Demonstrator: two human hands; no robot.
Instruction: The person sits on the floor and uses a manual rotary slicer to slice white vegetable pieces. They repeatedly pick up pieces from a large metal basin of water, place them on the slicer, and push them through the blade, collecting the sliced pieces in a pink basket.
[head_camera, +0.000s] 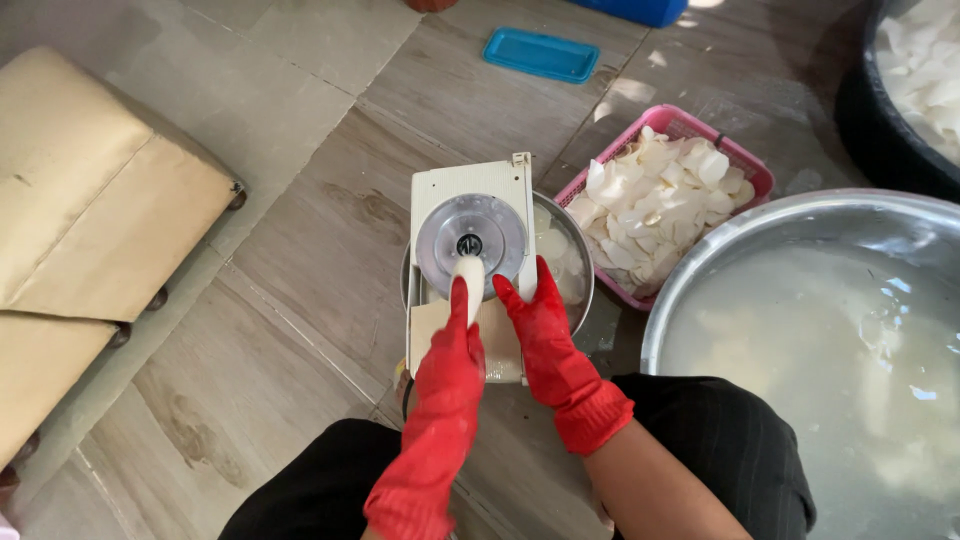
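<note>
The left hand (452, 340), in a red rubber glove, has its fingers (459, 297) closed round a pale, blunt-ended white piece (468, 276), pressing its tip against the round silver metal blade disc (471, 240) of a cream-coloured box-shaped slicing machine (470, 190). How much of the piece lies inside the glove cannot be made out. The right hand (535, 320), gloved in the same red, lies flat with fingers stretched out along the machine's right edge, gripping nothing; its thumb points toward the left hand.

Behind the machine sits a round steel bowl (578, 262), mostly hidden by it; only a crescent of rim and some thin white slices inside show. Just to the right, touching the bowl's edge, a pink plastic mesh basket (690, 122) is heaped with white chunks (655, 195). A large steel basin (790, 205) filled with cloudy water runs off the right and bottom edges; pale shapes under the water are too blurred to identify. At the top right a black tub (860, 120) holding more white pieces is cut off by the frame.

Everything stands on a floor of grey-brown stone tiles (300, 250), damp-looking near the basket. A flat blue plastic lid (541, 54) lies farther off on the tiles, and a blue object beyond it is cropped. At the left a tan padded cushion seat (90, 200) rests on small dark feet. The person's knees in black trousers (720, 430) fill the bottom edge.
</note>
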